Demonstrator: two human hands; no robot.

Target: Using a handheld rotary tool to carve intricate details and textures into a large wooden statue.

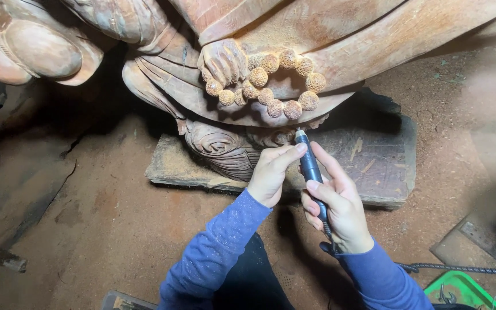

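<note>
Reddish-brown carved wooden statue (294, 40) is filling the top of the frame, its ring of carved beads (271, 83) overhanging the dark slim pen-shaped rotary tool (310, 166) at centre. The right hand (340, 206) is gripping this tool closed, while the left hand (271, 172) is steadying its tip with curled fingers. A flat wooden slab (386, 166) is lying beneath, and a green plastic tray (460, 290) is sitting at lower right.

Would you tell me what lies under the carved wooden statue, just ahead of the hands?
The statue rests on a flat wooden slab dusted with sawdust, which lies on the reddish floor. The left hand and the statue's base hide the slab's middle.
</note>
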